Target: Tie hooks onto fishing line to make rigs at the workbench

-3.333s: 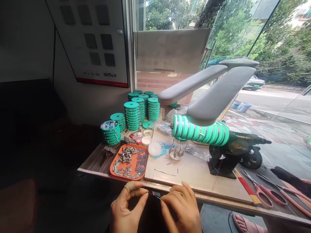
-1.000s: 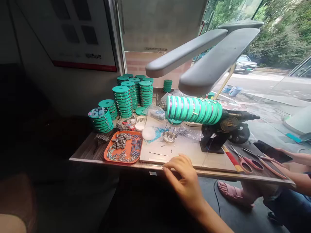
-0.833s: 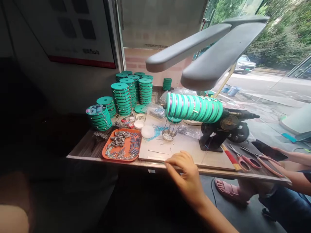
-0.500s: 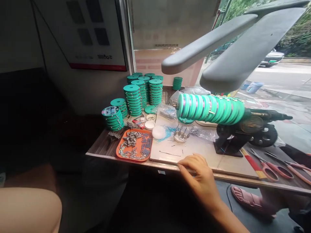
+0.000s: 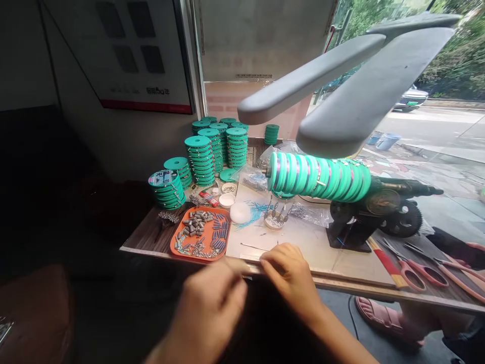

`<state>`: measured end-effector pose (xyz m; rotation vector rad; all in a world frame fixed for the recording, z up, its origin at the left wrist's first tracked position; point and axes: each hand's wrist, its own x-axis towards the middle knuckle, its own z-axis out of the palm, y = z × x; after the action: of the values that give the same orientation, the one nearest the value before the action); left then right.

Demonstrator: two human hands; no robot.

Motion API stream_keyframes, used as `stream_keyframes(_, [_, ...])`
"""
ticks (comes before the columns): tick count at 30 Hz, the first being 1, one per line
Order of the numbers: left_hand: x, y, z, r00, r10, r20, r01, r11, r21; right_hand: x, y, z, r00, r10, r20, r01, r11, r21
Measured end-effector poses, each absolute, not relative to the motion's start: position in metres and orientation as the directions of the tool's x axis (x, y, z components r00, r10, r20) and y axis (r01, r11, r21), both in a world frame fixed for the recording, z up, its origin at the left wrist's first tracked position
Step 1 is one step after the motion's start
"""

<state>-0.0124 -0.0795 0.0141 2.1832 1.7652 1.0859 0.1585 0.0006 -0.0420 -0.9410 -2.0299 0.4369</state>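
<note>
My right hand [image 5: 290, 275] rests at the front edge of the pale board [image 5: 318, 258], thumb and fingers pinched together. Whatever the fingertips hold is too small to make out. To its left, my left hand [image 5: 212, 303] is smeared by motion in front of the table edge, with its fingers curled but not clear. Just behind it, an orange tray [image 5: 172, 246] holds grey barrel-shaped weights [image 5: 197, 222], dark thin pieces [image 5: 220, 230] and small shiny metal parts [image 5: 206, 248]. A thin dark wire [image 5: 253, 246] lies on the board near my right fingertips.
Green spools [image 5: 320, 177] sit in a row on a dark geared winder [image 5: 382, 202]. More spools [image 5: 199, 159] stand stacked at the back left. White dishes [image 5: 227, 201] and blue strands [image 5: 257, 210] lie mid-table. Scissors [image 5: 413, 275] are at right, grey blades [image 5: 341, 96] overhead.
My left hand has come into view in front of the table edge beside my right hand. My right hand stays pinched at the board's edge. The view has shifted slightly.
</note>
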Motion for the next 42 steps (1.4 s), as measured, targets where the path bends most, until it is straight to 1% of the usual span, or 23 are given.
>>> stream_keyframes(2, [0.005,-0.081,-0.016,0.217,0.902,0.373,0.819,-0.376,0.434,0.158,0.003,-0.043,-0.395,0.745,0.537,0.462,0.667,-0.585])
stream_keyframes(3, [0.013,-0.083,-0.029,0.238,0.901,0.363,0.843,-0.377,0.384,0.158,0.003,-0.043,-0.406,0.743,0.532,0.461,0.67,-0.582])
stream_keyframes(5, [0.022,-0.084,-0.046,0.193,0.894,0.405,0.903,-0.323,0.282,0.158,0.004,-0.042,-0.421,0.743,0.521,0.459,0.669,-0.585])
stream_keyframes(7, [0.025,-0.082,-0.052,0.176,0.883,0.435,0.943,-0.278,0.183,0.158,0.004,-0.041,-0.425,0.748,0.51,0.456,0.663,-0.594])
stream_keyframes(10, [0.023,-0.076,-0.049,0.18,0.89,0.419,0.97,-0.231,0.072,0.158,0.004,-0.04,-0.424,0.752,0.504,0.453,0.658,-0.601])
stream_keyframes(12, [0.023,-0.075,-0.048,0.156,0.915,0.373,0.982,-0.185,0.043,0.157,0.004,-0.04,-0.423,0.752,0.505,0.46,0.658,-0.596])
stream_keyframes(14, [0.026,-0.075,-0.05,0.115,0.935,0.336,0.99,-0.137,0.042,0.156,0.004,-0.041,-0.422,0.753,0.505,0.472,0.659,-0.586])
stream_keyframes(16, [0.028,-0.077,-0.054,0.084,0.942,0.325,0.994,-0.103,0.039,0.155,0.004,-0.043,-0.419,0.75,0.512,0.479,0.662,-0.577])
stream_keyframes(19, [0.029,-0.079,-0.058,0.09,0.944,0.316,0.995,-0.102,0.021,0.156,0.004,-0.042,-0.414,0.732,0.541,0.479,0.68,-0.555])
stream_keyframes(21, [0.027,-0.079,-0.06,0.109,0.946,0.306,0.994,-0.107,-0.022,0.161,0.005,-0.037,-0.428,0.701,0.571,0.494,0.71,-0.502])
stream_keyframes(22, [0.025,-0.078,-0.06,0.127,0.943,0.306,0.992,-0.116,-0.053,0.166,0.005,-0.034,-0.447,0.676,0.586,0.507,0.731,-0.456])
stream_keyframes(26, [0.019,-0.076,-0.059,0.226,0.919,0.324,0.968,-0.174,-0.18,0.192,0.011,-0.02,-0.558,0.552,0.619,0.569,0.798,-0.199])
stream_keyframes(29, [0.016,-0.074,-0.058,0.262,0.907,0.33,0.951,-0.186,-0.246,0.21,0.019,-0.013,-0.647,0.47,0.6,0.576,0.817,-0.019])
stream_keyframes(31, [0.016,-0.073,-0.058,0.278,0.899,0.337,0.94,-0.183,-0.288,0.219,0.026,-0.012,-0.715,0.427,0.554,0.545,0.837,0.058])
stream_keyframes(36, [0.016,-0.07,-0.056,0.328,0.882,0.34,0.902,-0.185,-0.391,0.231,0.037,-0.006,-0.823,0.329,0.464,0.442,0.883,0.158])
stream_keyframes(42, [0.014,-0.067,-0.053,0.362,0.874,0.325,0.867,-0.188,-0.462,0.233,0.042,0.006,-0.874,0.272,0.403,0.359,0.92,0.158])
